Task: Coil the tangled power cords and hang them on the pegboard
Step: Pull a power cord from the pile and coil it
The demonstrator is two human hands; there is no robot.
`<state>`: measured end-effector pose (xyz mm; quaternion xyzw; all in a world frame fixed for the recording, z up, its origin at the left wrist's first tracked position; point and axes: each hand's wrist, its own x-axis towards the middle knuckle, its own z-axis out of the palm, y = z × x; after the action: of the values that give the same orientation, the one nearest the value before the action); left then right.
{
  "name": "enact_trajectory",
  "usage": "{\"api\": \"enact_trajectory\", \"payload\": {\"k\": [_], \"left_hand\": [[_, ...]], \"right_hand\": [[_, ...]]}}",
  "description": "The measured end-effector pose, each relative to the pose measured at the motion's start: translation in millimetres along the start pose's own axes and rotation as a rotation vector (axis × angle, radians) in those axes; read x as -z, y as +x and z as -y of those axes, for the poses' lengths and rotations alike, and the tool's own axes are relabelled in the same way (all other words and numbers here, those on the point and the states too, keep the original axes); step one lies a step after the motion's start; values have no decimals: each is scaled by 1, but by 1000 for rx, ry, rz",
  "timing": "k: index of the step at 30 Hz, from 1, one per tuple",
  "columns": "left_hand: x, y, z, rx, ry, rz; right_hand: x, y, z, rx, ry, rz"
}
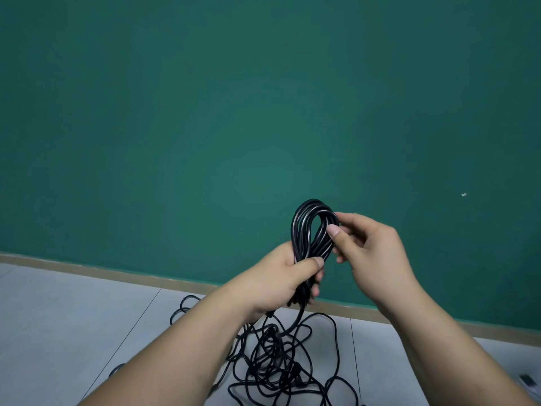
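A black power cord is wound into a narrow coil (304, 227) held upright in front of the green wall. My left hand (281, 279) grips the coil's lower part, thumb across the strands. My right hand (369, 247) pinches the coil's upper right side between thumb and fingers. From the left hand the cord drops to a tangle of black cords (278, 361) lying on the floor below. A plug (298, 376) shows in the tangle. No pegboard is in view.
A green wall (234, 112) fills the view, with a tan baseboard (117, 273) along its foot. The floor is grey tile (58, 317). A small dark object (528, 388) lies at the right edge.
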<state>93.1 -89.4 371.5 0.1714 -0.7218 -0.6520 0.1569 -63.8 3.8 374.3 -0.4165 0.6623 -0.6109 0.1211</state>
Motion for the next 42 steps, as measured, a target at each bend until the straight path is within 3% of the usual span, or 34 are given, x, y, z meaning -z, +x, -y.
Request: {"api": "enact_trajectory", "payload": {"k": [4, 6, 11, 15, 20, 23, 26, 29, 32, 36, 42], "left_hand": [[-1, 2, -3, -39, -124, -58], [-1, 4, -7, -58, -220, -161], [8, 9, -18, -107, -509, -406], [24, 13, -21, -181, -599, -591], [40, 15, -19, -185, -467, -817], [47, 14, -23, -226, -451, -885], [62, 11, -22, -248, -332, -1000], [80, 13, -10, -196, -143, -1076], [83, 16, -2, -162, 112, -958], [58, 14, 4, -135, 318, -589], [18, 4, -8, -49, 111, -170]], "right_hand": [[0, 1, 0, -13, 26, 61], [-5, -3, 1, -80, 108, 178], [-13, -17, -4, -336, 42, 570], [-18, -26, -4, -301, 47, 774], [-19, -18, 9, -278, 160, 620], [-8, -12, 15, -257, 172, 662], [0, -12, 4, -196, -157, 678], [2, -7, -3, -26, -349, 464], [0, -10, 12, 233, -286, 179], [-8, -19, 29, 434, -216, 38], [0, -12, 25, 379, -244, -128]]}}
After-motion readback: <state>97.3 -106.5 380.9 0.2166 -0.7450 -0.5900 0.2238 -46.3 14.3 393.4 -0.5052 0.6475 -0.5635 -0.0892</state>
